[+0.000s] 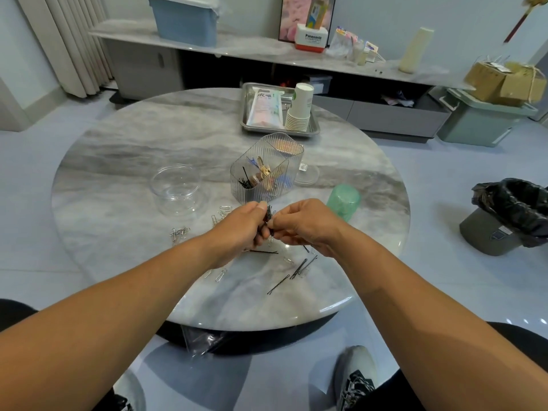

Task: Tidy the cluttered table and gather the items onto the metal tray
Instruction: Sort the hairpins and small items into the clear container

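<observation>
Just in front of the clear ribbed plastic organiser (pixel 261 179), on the side nearest the person, both hands meet over the round grey marble table (pixel 124 161); the left hand (pixel 240 229) has its fingers curled round a small bundle of black hair pins (pixel 269 216), and the right hand (pixel 299 225) pinches the same bundle from the other side; neither hand is spread. More loose black hair pins (pixel 296 269) lie nearer the person than the organiser, and silver paper clips (pixel 179 232) lie scattered to its left; the shallow rectangular metal tray (pixel 246 114) sits beyond the organiser at the far side of the table, already holding a stack of white paper cups (pixel 299 109) and a flat packet (pixel 265 109).

The likely risk is that the thin pins slide out of the bundle while it passes between hands, because they are smooth and only loosely aligned; dropped pins could skid off the polished table's near edge. A careless reach toward the organiser could also tip it, or knock the overturned green plastic cup (pixel 344 201) to its right.
</observation>
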